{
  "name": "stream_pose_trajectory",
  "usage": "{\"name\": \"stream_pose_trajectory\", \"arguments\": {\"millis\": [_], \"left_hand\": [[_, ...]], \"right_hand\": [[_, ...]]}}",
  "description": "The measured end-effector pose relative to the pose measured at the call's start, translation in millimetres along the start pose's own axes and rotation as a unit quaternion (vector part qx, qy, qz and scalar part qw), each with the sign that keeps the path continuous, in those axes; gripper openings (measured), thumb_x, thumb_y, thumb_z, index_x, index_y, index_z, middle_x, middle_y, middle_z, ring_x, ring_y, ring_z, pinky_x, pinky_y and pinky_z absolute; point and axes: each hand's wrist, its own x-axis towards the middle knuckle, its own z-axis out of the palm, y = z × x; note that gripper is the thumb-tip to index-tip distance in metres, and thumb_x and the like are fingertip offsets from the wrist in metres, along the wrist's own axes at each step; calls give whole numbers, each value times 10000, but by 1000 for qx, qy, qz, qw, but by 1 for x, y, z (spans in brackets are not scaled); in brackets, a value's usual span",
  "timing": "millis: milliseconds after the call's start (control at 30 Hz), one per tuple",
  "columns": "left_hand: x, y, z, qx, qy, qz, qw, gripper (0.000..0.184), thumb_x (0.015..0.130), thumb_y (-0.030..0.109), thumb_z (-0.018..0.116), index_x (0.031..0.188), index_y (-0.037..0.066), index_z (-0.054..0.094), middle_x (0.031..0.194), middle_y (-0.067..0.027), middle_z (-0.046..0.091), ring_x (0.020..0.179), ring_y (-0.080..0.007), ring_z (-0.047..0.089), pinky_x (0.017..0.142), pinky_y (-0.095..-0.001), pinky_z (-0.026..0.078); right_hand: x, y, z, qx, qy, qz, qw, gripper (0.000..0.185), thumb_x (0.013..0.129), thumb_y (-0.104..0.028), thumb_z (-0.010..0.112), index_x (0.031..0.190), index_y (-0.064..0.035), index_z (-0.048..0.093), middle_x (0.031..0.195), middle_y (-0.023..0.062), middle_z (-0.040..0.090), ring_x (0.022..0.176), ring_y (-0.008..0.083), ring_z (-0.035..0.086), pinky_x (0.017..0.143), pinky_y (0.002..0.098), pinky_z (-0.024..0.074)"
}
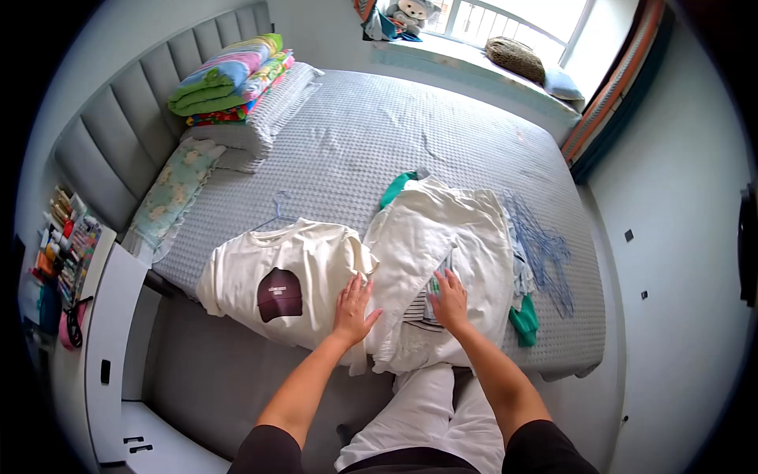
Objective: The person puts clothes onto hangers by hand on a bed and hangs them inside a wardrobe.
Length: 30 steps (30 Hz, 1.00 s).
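Note:
A cream T-shirt with a dark cap print lies spread at the near edge of the bed, a blue hanger showing at its neck. My left hand rests flat on its sleeve side, fingers apart, close to the white trousers. These trousers lie spread to the right, over other clothes. My right hand is at the gap between the trouser legs, fingers stretched out, beside a striped garment. Green cloth sticks out from under the pile. Whether either palm presses on cloth is partly hidden.
Several tangled blue hangers lie right of the pile on the grey bedspread. Folded colourful quilts and a floral pillow are by the headboard. A white desk with pens stands at left.

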Motion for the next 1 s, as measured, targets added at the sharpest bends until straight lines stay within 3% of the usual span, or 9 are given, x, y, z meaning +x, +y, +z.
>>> {"name": "stream_pose_trajectory", "arguments": {"millis": [67, 167, 300, 433, 633, 733, 900, 933, 1000], "left_hand": [[10, 32, 1, -22, -10, 64, 998, 801, 814, 404, 719, 1485, 139, 372, 1560, -161, 288, 1430, -349, 274, 1147, -475, 247], [52, 72, 50, -35, -28, 67, 997, 756, 828, 384, 708, 1467, 130, 394, 1542, -157, 316, 1419, -318, 308, 1135, -436, 282], [94, 82, 64, 42, -143, -45, 988, 364, 827, 229, 684, 1150, 90, 587, 1384, -108, 498, 1317, -292, 425, 1030, -414, 383], [112, 113, 45, -5, -58, 161, 985, 154, 830, 175, 660, 951, 94, 609, 1316, -101, 545, 1241, -331, 495, 1001, -451, 396], [105, 144, 32, 5, -34, 78, 996, 237, 837, 149, 648, 1059, 112, 572, 1418, -124, 491, 1332, -357, 418, 1059, -466, 357], [97, 115, 55, 132, -120, 33, 983, 454, 811, 186, 691, 1231, 142, 526, 1468, -117, 438, 1350, -334, 406, 1071, -463, 352], [70, 148, 38, 111, -85, 152, 978, 778, 757, 242, 775, 1433, 177, 396, 1562, -88, 276, 1409, -306, 321, 1107, -467, 318], [68, 166, 27, 100, -95, 130, 982, 818, 747, 250, 787, 1452, 181, 379, 1575, -82, 247, 1416, -305, 309, 1116, -468, 308], [68, 176, 30, 89, -65, 119, 987, 839, 741, 258, 795, 1458, 177, 367, 1581, -80, 230, 1417, -307, 304, 1128, -472, 290]], "right_hand": [[-30, 33, -15, -143, 102, 28, 984, 736, 764, -313, 758, 1408, -154, 438, 1490, 179, 372, 1369, 377, 355, 1052, 522, 349], [-46, 92, -52, -139, 3, 175, 975, 720, 771, -274, 750, 1414, -200, 434, 1474, 179, 397, 1363, 381, 367, 1061, 506, 353], [-29, 76, -60, -83, -7, 94, 992, 499, 740, -273, 768, 1202, -158, 615, 1486, 177, 385, 1359, 382, 372, 1074, 513, 332], [-24, 58, -60, -86, 17, 24, 996, 258, 746, -207, 737, 953, -85, 643, 1456, 188, 421, 1340, 391, 392, 1057, 485, 354], [-47, 55, -91, 224, 143, -70, 961, 113, 764, -66, 532, 836, 12, 494, 1358, 197, 526, 1290, 391, 431, 1092, 516, 290], [-91, 51, -116, 152, 136, -68, 977, 143, 777, -82, 541, 888, -13, 483, 1416, 149, 497, 1361, 369, 380, 1145, 493, 211], [-126, 76, -130, 158, 118, -51, 979, 126, 790, -86, 548, 884, -36, 481, 1428, 130, 489, 1415, 330, 325, 1173, 486, 146], [-128, 67, -132, 134, 177, -90, 971, 102, 816, -81, 537, 861, -34, 459, 1162, 170, 611, 1175, 338, 539, 1037, 435, 359], [-137, 45, -147, 208, 89, -19, 974, 101, 833, -77, 526, 860, -25, 444, 930, 191, 561, 909, 352, 545, 829, 415, 417]]}}
